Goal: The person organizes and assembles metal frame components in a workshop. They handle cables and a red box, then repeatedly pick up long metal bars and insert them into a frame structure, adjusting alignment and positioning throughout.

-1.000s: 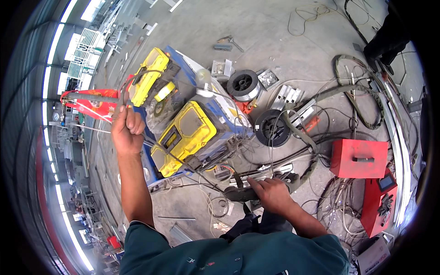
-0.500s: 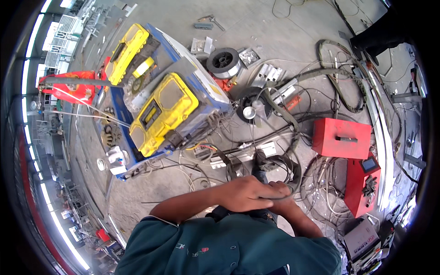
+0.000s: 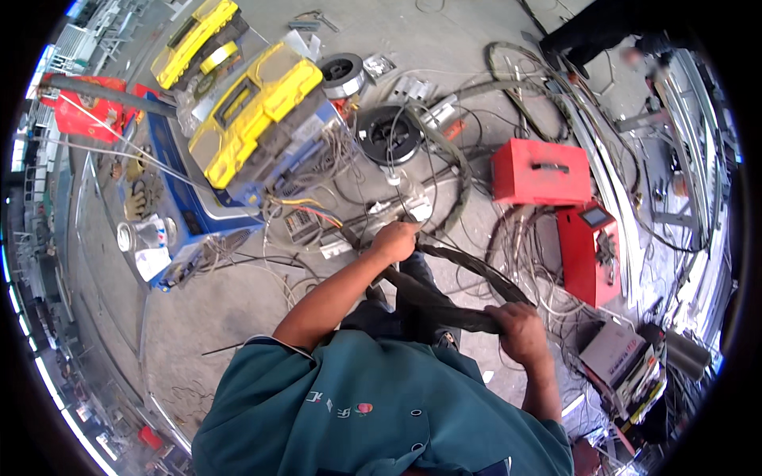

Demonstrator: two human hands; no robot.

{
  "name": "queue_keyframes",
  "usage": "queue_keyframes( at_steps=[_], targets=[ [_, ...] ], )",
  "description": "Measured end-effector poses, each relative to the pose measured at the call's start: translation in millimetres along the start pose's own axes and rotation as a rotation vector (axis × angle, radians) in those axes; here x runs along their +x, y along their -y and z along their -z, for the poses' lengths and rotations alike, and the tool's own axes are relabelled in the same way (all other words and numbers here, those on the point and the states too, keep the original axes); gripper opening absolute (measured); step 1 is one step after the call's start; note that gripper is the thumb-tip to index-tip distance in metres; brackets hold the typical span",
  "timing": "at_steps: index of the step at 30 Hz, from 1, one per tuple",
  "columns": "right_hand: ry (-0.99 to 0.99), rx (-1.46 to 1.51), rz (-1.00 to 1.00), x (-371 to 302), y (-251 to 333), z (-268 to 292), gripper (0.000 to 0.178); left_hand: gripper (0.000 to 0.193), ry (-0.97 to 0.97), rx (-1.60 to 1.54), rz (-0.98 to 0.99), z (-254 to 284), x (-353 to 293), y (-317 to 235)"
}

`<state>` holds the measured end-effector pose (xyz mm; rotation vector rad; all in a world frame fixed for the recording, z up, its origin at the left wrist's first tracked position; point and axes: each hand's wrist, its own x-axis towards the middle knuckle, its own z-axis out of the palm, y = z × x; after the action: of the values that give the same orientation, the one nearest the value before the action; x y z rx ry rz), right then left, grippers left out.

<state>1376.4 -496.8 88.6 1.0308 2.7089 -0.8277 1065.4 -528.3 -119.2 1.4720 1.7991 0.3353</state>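
Note:
A dark, cloth-like sleeved cable (image 3: 464,319) stretches in front of me, sagging between my hands and looping back on the far side. My right hand (image 3: 521,333) is wrapped round it, near the right side of my body. Farther out and to the left, my left hand (image 3: 397,241) is closed at the sleeve's other stretch, its fingertips pressed together; the exact grip is partly hidden by the hand. My legs and shoes show beneath the cable. Just beyond my left hand lie silver metal profiles (image 3: 373,224) on the floor.
A blue machine (image 3: 178,190) carrying yellow toolboxes (image 3: 258,111) stands at the left. Wire spools (image 3: 390,135) lie ahead. At the right are a red metal box (image 3: 540,173) and a red unit with a screen (image 3: 587,262). Loose cables cover the floor. Someone's dark-clothed leg (image 3: 583,36) is at far right.
My hands, close together before, are now apart: the left has moved forward and left, the right toward the right. The dark sleeve now spans between them. The whole view has shifted.

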Motion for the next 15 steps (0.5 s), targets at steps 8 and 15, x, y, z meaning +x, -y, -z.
queue_keyframes(
  at_steps=[8,15],
  targets=[
    [-0.055,0.036,-0.351,-147.7,58.0,17.9,0.046,0.038,0.178,-0.088,-0.008,-68.8,-123.3,21.3],
    [-0.228,-0.072,-0.55,-263.5,54.3,60.7,0.04,0.036,0.166,-0.029,-0.105,-133.7,-150.7,3.1]
  ],
)
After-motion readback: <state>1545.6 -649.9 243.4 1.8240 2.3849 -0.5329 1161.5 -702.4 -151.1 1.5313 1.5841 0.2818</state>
